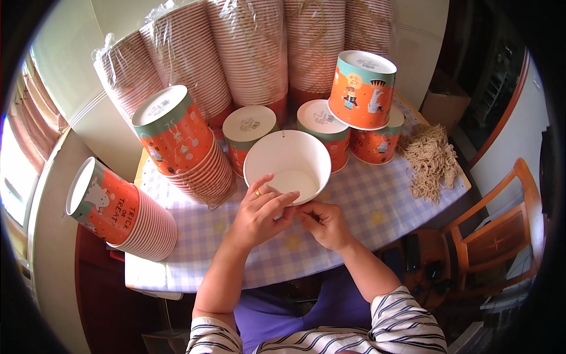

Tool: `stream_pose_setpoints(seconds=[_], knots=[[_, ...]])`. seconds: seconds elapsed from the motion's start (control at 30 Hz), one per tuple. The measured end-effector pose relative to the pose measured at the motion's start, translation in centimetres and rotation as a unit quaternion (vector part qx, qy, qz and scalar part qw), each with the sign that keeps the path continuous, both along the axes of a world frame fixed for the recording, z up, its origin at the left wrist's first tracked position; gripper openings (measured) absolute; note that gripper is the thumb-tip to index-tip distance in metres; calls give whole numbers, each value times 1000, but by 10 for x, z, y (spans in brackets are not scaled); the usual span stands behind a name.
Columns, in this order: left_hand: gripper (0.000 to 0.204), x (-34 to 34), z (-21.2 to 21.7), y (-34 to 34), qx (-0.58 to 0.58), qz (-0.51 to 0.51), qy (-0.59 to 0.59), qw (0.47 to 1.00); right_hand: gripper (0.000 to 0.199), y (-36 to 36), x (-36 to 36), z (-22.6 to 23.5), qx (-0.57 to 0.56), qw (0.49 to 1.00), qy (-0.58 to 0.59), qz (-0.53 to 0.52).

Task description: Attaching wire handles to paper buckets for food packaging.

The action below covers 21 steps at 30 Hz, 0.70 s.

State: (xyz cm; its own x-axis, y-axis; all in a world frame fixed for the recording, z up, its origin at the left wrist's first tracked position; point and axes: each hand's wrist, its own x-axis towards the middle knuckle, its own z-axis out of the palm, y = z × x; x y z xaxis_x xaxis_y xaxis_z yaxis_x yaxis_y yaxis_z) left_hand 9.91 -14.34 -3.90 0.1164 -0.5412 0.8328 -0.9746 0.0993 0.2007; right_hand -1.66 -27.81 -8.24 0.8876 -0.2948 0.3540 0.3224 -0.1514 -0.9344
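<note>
In front of me a paper bucket (303,154) stands tilted on the table, its white inside facing me. A small dark spot shows near its far rim. My left hand (257,215), with a ring on one finger, grips the near rim, fingers reaching over the inside. My right hand (325,225) is closed in a pinch just outside that rim, close to the left fingertips. What it pinches, if anything, is hidden. Behind the bucket stand upside-down orange and green buckets, among them one bucket (250,124) and another bucket (362,88) resting on others.
Nested bucket stacks lean at left, a tall stack (177,138) and a lower stack (127,212). Plastic-wrapped stacks (247,53) line the back. A heap of tan cord (430,159) lies on the right of the checked tablecloth (371,194). A wooden chair (495,230) stands at right.
</note>
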Motion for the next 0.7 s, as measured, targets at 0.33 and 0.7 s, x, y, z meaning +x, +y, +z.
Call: stream_pose_setpoints(seconds=[0.33,0.7], knots=[[29,-2,11,12,54,-2,19,998,9,-6,-3,-1,-10,999,32,6],[31,-2,41,65,115,315,24,942,10,-48,6,-3,99,978,-14,-182]])
